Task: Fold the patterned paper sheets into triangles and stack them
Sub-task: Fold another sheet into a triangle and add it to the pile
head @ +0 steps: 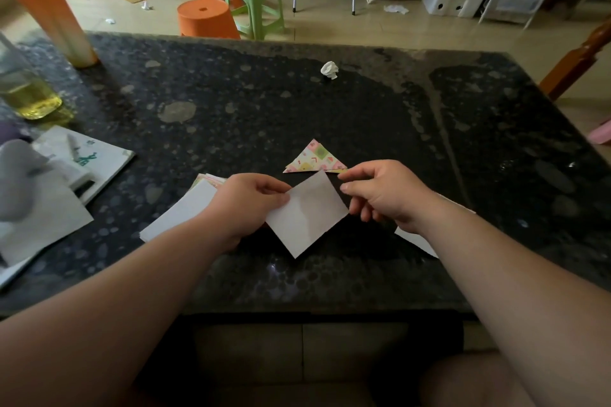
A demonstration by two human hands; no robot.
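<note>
Sheet: you are holding one square sheet (305, 213) just above the near part of the table (330, 116), plain white side facing up.
Sheet's direction: it is sitting as a diamond, with one corner pointing toward you and the opposite corner pointing away at the triangle; the corner-to-corner line running from you looks the longer one.
Left hand (251, 205): you are pinching the sheet's left corner, thumb on top and fingers curled beneath.
Right hand (380, 195): your fingers are curling loosely, with thumb and forefinger right by the sheet's upper right edge; you cannot tell whether they are gripping it.
Triangle (314, 158): one patterned one is lying flat just beyond the sheet, tip pointing away and long edge running left to right; a yellowish tip is peeking out under its right end.
Stack (185, 208): unfolded sheets are lying under your left wrist, too many to count.
Writing: green characters are showing on the booklet (96, 158) at the left, too blurred to read.
Other counts: one crumpled paper ball (329, 70) is lying farther out; two orange stools (206, 18) and one green stool (254, 0) are standing beyond the table.
</note>
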